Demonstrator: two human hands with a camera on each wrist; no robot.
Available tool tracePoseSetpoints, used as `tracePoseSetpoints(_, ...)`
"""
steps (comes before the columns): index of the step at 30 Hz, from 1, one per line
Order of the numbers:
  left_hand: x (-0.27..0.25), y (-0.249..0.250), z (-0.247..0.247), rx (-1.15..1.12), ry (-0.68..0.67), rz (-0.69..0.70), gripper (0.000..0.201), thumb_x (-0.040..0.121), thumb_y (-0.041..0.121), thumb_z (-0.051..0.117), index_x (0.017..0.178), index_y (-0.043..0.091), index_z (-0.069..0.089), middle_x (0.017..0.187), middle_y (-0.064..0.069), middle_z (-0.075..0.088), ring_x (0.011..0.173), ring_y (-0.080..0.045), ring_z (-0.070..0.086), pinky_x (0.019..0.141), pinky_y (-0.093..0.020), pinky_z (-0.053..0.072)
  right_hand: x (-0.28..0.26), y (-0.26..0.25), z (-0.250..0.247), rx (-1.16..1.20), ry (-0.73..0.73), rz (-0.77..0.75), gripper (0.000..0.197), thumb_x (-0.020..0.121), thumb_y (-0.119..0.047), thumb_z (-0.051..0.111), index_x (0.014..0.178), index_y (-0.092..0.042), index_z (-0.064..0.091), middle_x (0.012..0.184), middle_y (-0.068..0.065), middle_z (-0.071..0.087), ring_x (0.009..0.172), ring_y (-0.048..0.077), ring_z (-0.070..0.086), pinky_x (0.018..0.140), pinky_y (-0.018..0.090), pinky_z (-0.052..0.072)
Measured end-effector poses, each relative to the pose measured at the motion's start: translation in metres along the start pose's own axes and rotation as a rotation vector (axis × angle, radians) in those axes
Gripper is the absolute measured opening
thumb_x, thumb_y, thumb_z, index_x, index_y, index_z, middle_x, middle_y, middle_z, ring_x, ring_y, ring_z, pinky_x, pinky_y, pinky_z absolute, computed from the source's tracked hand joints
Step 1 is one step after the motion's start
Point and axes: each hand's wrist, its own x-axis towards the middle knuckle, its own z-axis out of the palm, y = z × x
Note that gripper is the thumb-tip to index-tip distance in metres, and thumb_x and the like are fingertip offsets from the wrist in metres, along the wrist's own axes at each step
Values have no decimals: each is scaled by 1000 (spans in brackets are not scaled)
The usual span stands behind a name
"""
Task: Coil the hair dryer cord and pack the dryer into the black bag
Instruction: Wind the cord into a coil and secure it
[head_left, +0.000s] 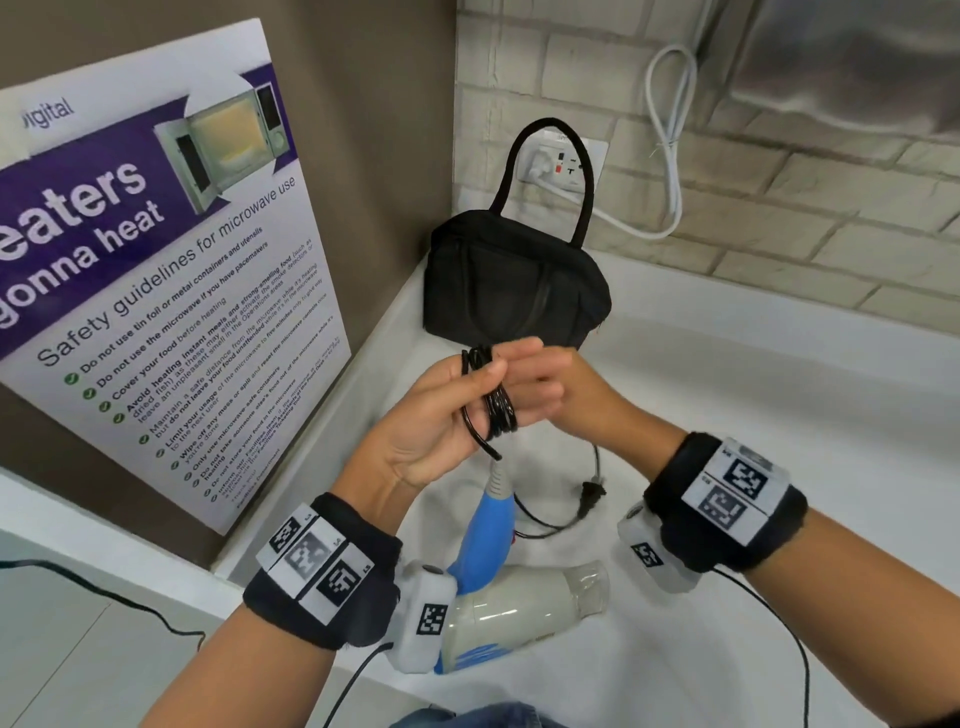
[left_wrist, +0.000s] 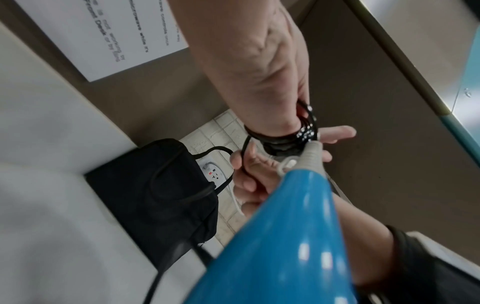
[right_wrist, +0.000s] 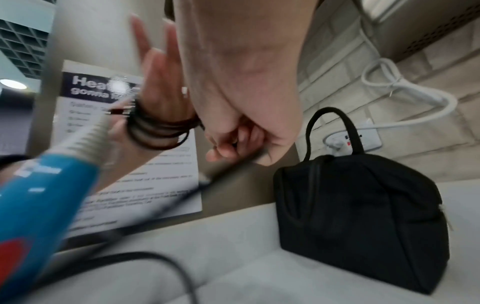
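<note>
The black cord (head_left: 498, 405) is wound in several loops around the fingers of my left hand (head_left: 467, 395), and the thumb presses on the coil (left_wrist: 306, 131). Just behind it, my right hand (head_left: 550, 384) pinches the loose length of cord in its curled fingers (right_wrist: 233, 144). From there the cord trails down to the plug (head_left: 592, 493) on the counter. Below my left hand is the hair dryer (head_left: 519, 608), with a blue handle (left_wrist: 285, 246) and a cream body; I cannot tell whether it rests on the counter. The black bag (head_left: 509, 286) stands upright in the corner, handle up.
A microwave safety poster (head_left: 156, 260) covers the brown wall on the left. Behind the bag, a wall socket (head_left: 561, 161) holds a white plug with a looped white cable (head_left: 670, 156). The white counter (head_left: 779, 415) stretches right. A metal appliance (head_left: 857, 62) hangs above.
</note>
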Motion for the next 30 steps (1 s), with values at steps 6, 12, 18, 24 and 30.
tracePoseSetpoints(6, 7, -3, -4, -74, 106, 85, 31, 94, 4, 34, 119, -2, 51, 116, -17, 66, 106, -28, 66, 91, -41, 53, -24, -7, 15, -236, -23, 11, 23, 97, -23, 43, 85, -19, 62, 78, -9, 59, 71, 10, 52, 66, 27, 44)
tracePoseSetpoints(12, 17, -4, -11, 46, 256, 140, 29, 99, 4, 32, 123, 1, 47, 120, -16, 65, 113, -33, 61, 99, -44, 47, -49, -13, 9, -460, -98, 16, 27, 98, -38, 35, 102, -26, 59, 92, -1, 67, 82, 19, 58, 67, 34, 46)
tracePoseSetpoints(18, 18, -7, -17, 255, 366, 137, 28, 101, 8, 33, 124, 2, 46, 124, -16, 62, 110, -32, 63, 105, -46, 42, -62, -26, -10, -595, -18, -32, 29, 98, -39, 34, 102, -26, 59, 94, -6, 66, 87, 21, 59, 65, 31, 40)
tracePoseSetpoints(24, 18, -3, -10, 400, 300, 33, 29, 101, 11, 34, 123, 3, 50, 102, -2, 73, 97, -19, 69, 89, -32, 53, -50, -43, -27, -685, 186, -158, 25, 95, -33, 41, 102, -29, 64, 100, -9, 69, 87, 20, 64, 52, 26, 33)
tracePoseSetpoints(30, 12, 3, -1, 407, 166, -43, 30, 100, 14, 34, 117, 3, 56, 99, -5, 73, 98, -30, 69, 97, -37, 50, -35, -49, -42, -813, 253, -151, 11, 87, -17, 53, 90, -21, 63, 87, -2, 64, 83, 23, 61, 50, 25, 26)
